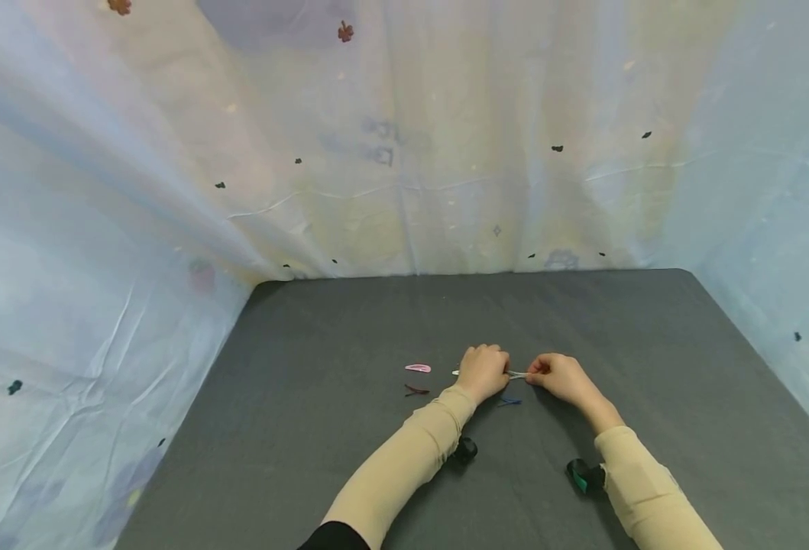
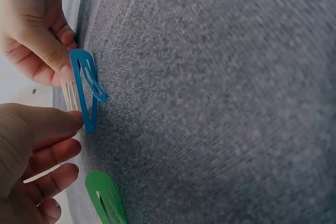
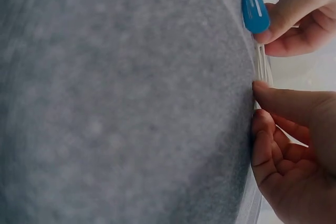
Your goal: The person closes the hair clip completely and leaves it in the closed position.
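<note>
Over cloth (image 1: pixel 349 325), fingers (image 2: pixel 65 121) of two hands (image 1: pixel 484 372) (image 1: pixel 561 376) pinch one pale clip (image 2: pixel 70 95).

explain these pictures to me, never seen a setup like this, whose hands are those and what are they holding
No machine here: these are a person's bare left hand and bare right hand. The wide picture comes from a camera worn on the head, looking forward and down; the other two come from cameras on the wrists, so they look turned sideways.

On the dark grey fabric surface lie a pink teardrop-shaped hair clip, a dark red V-shaped hair clip and a blue snap hair clip. The left wrist view also shows a green round-ended hair clip.

Both hands pinch a whitish slotted hair clip in a thumb-and-finger grip, part of it showing between them.
</note>
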Available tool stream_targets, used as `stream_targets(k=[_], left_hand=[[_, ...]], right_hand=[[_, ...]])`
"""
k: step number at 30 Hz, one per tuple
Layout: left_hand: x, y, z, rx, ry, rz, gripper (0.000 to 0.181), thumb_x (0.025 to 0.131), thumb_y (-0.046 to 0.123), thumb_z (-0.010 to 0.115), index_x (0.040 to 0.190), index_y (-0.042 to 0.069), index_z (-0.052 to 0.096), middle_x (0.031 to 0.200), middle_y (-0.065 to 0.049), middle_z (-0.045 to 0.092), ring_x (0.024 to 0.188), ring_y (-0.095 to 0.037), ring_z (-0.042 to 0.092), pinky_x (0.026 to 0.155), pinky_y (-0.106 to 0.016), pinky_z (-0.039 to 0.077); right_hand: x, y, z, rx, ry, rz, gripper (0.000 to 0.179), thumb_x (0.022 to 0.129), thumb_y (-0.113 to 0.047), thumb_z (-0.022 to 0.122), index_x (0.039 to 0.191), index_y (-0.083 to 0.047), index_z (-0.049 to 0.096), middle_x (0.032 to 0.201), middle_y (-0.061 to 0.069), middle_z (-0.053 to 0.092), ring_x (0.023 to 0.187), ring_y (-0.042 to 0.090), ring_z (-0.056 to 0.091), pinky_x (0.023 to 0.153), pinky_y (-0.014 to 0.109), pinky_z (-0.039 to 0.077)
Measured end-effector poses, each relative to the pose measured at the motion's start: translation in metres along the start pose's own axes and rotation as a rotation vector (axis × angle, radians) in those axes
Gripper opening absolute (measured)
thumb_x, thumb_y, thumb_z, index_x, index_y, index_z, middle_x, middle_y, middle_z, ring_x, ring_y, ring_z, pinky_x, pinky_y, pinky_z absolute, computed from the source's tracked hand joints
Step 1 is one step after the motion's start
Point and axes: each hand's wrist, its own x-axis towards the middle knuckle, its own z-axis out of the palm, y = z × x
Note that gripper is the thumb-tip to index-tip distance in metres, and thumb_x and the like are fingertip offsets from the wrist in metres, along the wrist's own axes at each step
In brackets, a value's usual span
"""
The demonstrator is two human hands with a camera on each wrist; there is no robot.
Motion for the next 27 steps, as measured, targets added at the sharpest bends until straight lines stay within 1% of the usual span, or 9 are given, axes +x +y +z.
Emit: stream_targets(k=[3, 8, 12, 14, 18, 23, 27], left_hand=[[0.0007, 0.0011, 0.0016, 0.004, 0.003, -0.008, 0.004, 0.083, 0.027, 0.066, 0.082, 0.025, 0.069, 0.081, 0.010, 0.063, 0.071, -0.008, 0.056, 0.061, -0.021, 0.035], [0.0036, 0.0020, 0.0045, 0.020, 0.015, -0.011, 0.008, 0.084, 0.026, 0.065, 0.077, 0.025, 0.069, 0.077, 0.010, 0.063, 0.067, -0.007, 0.056, 0.057, -0.021, 0.032], [0.0074, 0.0029, 0.0040, 0.033, 0.002, 0.006, 0.010, 0.086, 0.024, 0.063, 0.078, 0.024, 0.069, 0.077, 0.010, 0.063, 0.068, -0.008, 0.057, 0.059, -0.021, 0.035], [0.0090, 0.0041, 0.0025, 0.038, -0.014, 0.016, 0.010, 0.086, 0.023, 0.062, 0.080, 0.024, 0.070, 0.079, 0.009, 0.064, 0.070, -0.008, 0.058, 0.060, -0.021, 0.037], [0.0097, 0.0058, -0.0003, 0.058, -0.039, 0.027, 0.010, 0.087, 0.022, 0.061, 0.083, 0.024, 0.071, 0.082, 0.008, 0.065, 0.072, -0.009, 0.059, 0.062, -0.022, 0.040], [0.0076, 0.0071, -0.0019, 0.080, -0.022, 0.046, 0.012, 0.087, 0.021, 0.061, 0.080, 0.022, 0.070, 0.078, 0.007, 0.065, 0.069, -0.009, 0.060, 0.062, -0.022, 0.043], [0.0080, 0.0086, -0.0015, 0.071, -0.026, 0.050, 0.013, 0.087, 0.021, 0.062, 0.076, 0.020, 0.068, 0.075, 0.006, 0.064, 0.067, -0.010, 0.060, 0.061, -0.023, 0.044]], right_hand=[[-0.0004, 0.0010, 0.0020, 0.006, 0.005, 0.016, 0.011, 0.085, -0.017, 0.066, 0.080, -0.008, 0.065, 0.075, 0.003, 0.064, 0.062, 0.011, 0.049, 0.059, 0.027, 0.039], [-0.0009, 0.0017, 0.0036, 0.033, 0.032, 0.044, 0.010, 0.082, -0.017, 0.068, 0.079, -0.007, 0.067, 0.076, 0.006, 0.066, 0.061, 0.012, 0.049, 0.057, 0.027, 0.039], [-0.0003, 0.0008, 0.0037, 0.043, 0.053, 0.069, 0.011, 0.081, -0.016, 0.069, 0.079, -0.006, 0.068, 0.077, 0.007, 0.066, 0.060, 0.013, 0.049, 0.056, 0.027, 0.039], [-0.0001, -0.0002, 0.0031, 0.047, 0.058, 0.087, 0.010, 0.081, -0.016, 0.069, 0.080, -0.006, 0.069, 0.077, 0.008, 0.067, 0.060, 0.013, 0.049, 0.056, 0.027, 0.039], [0.0003, -0.0019, 0.0015, 0.051, 0.055, 0.098, 0.011, 0.082, -0.015, 0.068, 0.080, -0.004, 0.069, 0.077, 0.009, 0.067, 0.059, 0.014, 0.050, 0.055, 0.027, 0.039], [-0.0004, -0.0031, 0.0009, 0.047, 0.044, 0.105, 0.012, 0.082, -0.015, 0.068, 0.076, -0.004, 0.066, 0.074, 0.008, 0.065, 0.057, 0.014, 0.048, 0.053, 0.027, 0.038], [-0.0003, -0.0023, 0.0010, 0.035, 0.030, 0.094, 0.014, 0.083, -0.016, 0.067, 0.073, -0.005, 0.063, 0.071, 0.007, 0.063, 0.055, 0.013, 0.046, 0.053, 0.027, 0.038]])
